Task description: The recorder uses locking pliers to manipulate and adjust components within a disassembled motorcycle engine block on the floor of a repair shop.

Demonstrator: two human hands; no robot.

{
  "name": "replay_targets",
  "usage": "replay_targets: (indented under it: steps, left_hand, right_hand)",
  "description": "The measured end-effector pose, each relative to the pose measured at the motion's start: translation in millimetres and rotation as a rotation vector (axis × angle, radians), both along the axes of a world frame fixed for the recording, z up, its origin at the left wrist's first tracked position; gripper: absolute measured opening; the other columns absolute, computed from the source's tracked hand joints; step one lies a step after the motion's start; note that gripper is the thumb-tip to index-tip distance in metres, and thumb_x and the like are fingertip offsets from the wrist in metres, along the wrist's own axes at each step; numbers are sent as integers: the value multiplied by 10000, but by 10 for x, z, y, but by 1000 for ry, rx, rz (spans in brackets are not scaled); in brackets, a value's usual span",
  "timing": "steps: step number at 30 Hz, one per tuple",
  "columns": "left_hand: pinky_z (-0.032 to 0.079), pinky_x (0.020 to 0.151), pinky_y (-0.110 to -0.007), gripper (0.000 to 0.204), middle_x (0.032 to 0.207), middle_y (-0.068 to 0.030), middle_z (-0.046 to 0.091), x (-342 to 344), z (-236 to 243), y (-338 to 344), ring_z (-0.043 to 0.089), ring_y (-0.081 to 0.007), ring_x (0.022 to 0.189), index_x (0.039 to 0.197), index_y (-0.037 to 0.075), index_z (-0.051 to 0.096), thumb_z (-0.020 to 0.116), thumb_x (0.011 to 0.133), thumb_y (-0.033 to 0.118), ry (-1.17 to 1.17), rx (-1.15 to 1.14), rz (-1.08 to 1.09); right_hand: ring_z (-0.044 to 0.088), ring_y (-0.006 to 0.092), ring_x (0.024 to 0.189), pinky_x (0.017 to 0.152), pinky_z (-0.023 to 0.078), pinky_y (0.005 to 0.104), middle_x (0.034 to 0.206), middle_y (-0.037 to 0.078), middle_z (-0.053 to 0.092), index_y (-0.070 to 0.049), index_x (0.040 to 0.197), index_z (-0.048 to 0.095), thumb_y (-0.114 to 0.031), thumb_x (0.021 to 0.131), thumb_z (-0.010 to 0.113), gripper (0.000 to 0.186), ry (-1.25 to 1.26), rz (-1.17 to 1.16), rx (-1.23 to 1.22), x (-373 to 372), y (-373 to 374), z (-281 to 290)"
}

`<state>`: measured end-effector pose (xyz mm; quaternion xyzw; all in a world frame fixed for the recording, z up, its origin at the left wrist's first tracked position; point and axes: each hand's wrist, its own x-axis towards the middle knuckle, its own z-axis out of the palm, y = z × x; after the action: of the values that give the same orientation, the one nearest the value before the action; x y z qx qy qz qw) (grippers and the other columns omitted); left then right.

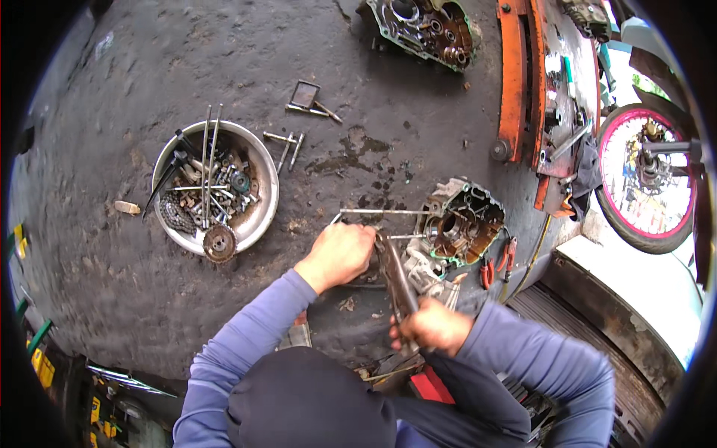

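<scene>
My left hand point(340, 255) is closed in a fist, and whatever lies inside it is hidden. Just beyond its knuckles runs a long metal stud point(385, 212) reaching toward an opened engine crankcase half point(467, 224), greasy brown inside with green gasket traces on its rim. My right hand point(435, 327), slightly blurred, grips a long dark brown bar-shaped tool point(398, 276). The tool's far end slants up close to my left fist; whether they touch I cannot tell. Pale metal castings point(427, 270) sit beside the tool, against the crankcase half.
At left stands a metal bowl point(270, 179) of bolts, a chain and a gear point(220, 243). Loose bolts point(295, 153) and a square metal piece point(305, 95) lie beyond. Another crankcase half point(426, 30), red-handled pliers point(508, 256), an orange frame point(520, 82) and a pink-rimmed wheel point(646, 179) are around.
</scene>
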<state>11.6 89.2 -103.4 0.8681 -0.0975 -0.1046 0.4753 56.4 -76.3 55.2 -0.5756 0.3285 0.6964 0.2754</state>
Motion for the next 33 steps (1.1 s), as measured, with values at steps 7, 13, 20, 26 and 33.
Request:
replay_targets:
  steps: [7, 13, 20, 26, 33]
  left_hand:
    - [507, 624, -446, 79, 753, -141, 594, -20, 48, -65, 619, -330, 695, 828, 26, 561, 567, 801, 100, 18, 28, 20]
    - [430, 828, -369, 300, 886, -90, 562, -137, 199, -203, 554, -249, 882, 1051, -21, 613, 517, 802, 116, -82, 259, 79]
    - [526, 588, -410, 63, 724, -126, 600, -75, -13, -23, 647, -309, 665, 806, 39, 540, 552, 778, 95, -80, 146, -58]
    - [511, 608, -498, 178, 647, -208, 617, 72, 22, 102, 636, -413, 652, 823, -3, 525, 556, 857, 168, 101, 17, -215]
    - [503, 644, -525, 186, 646, -242, 601, 243, 66, 157, 620, -448, 676, 804, -22, 520, 539, 867, 152, 259, -124, -293]
  right_hand:
    - [660, 200, 900, 820, 518, 325, 922, 105, 659, -4, 1101, 532, 62, 713, 526, 394, -831, 98, 115, -1299, -459, -1021]
    - [672, 202, 814, 764, 528, 325, 846, 103, 665, -3, 1027, 573, 65, 706, 507, 335, -936, -2, 7, -1421, -379, -1105]
    - [638, 256, 716, 632, 568, 419, 840, 146, 600, 67, 969, 545, 80, 756, 513, 216, 224, -57, 73, 218, -281, -122]
    - [696, 248, 817, 674, 576, 366, 961, 156, 648, 89, 1077, 534, 11, 779, 572, 310, 151, 85, -88, 254, 49, 88]
    - [628, 206, 735, 699, 506, 336, 787, 84, 629, -35, 959, 550, -7, 741, 592, 223, -800, 29, 116, -1355, -474, -913]
